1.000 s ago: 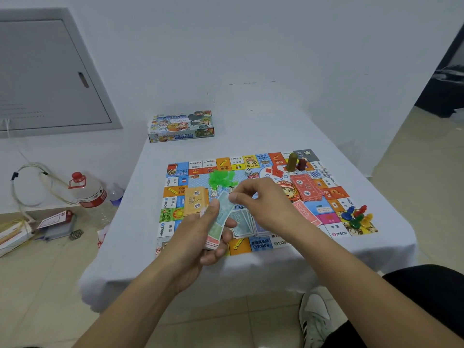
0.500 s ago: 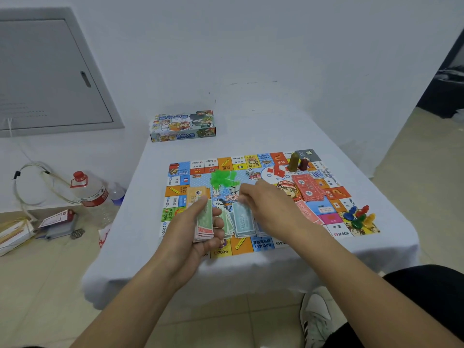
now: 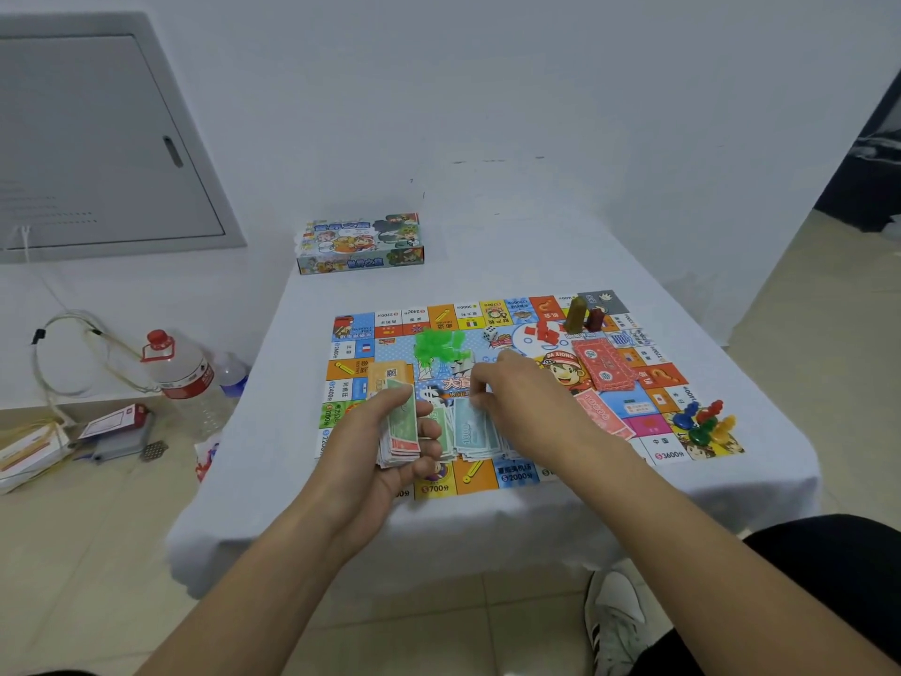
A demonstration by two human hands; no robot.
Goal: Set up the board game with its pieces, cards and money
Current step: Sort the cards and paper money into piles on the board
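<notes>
1. Head view: the left hand [image 3: 385, 446] gripped a thick wad of play money [image 3: 402, 429] above the near edge of the game board [image 3: 634, 353], thumb curled over the top note.
2. The right hand [image 3: 526, 397] hovered over sorted bill piles [image 3: 475, 431] lying near the board's near edge; its fingertips were bent down towards them, but whether they pinched a note I could not tell.
3. Red cards [image 3: 604, 365] lay right of the board's centre, pawns [image 3: 702, 419] sat in the near right corner, and green houses [image 3: 439, 344] stood left of centre.
4. Risk, in my judgement: the loose wad could fan out and spill, or a dropped note could scatter the piles.
</notes>
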